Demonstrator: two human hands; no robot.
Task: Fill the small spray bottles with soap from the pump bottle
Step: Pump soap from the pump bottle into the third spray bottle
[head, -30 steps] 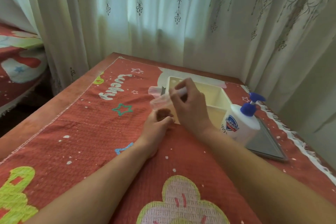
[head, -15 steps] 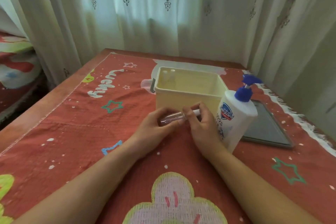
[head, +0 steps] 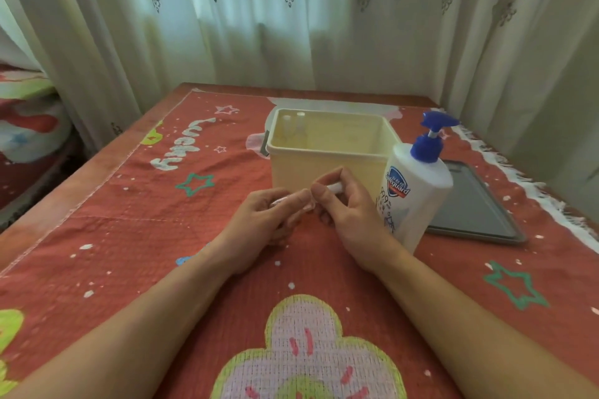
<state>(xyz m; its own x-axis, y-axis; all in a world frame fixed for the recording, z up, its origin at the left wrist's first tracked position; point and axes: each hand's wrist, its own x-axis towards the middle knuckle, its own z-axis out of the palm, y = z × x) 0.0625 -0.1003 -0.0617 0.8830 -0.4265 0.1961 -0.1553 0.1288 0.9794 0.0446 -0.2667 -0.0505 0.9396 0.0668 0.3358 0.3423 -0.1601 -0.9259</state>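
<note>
Obscured: spray bottle [head: 334, 186] mostly covered by fingers, in front of tub [head: 304, 168]; fill level unreadable.
Left hand [head: 262, 220]: curled round its body.
Right hand [head: 350, 210]: pinching white cap end.

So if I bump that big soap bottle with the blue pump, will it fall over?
Probably a bit tippy: the pump bottle is tall and stands on a soft quilted cloth. It looks big, so likely heavy if full, though its level can't be seen. Its smooth plastic may feel slippery.
</note>
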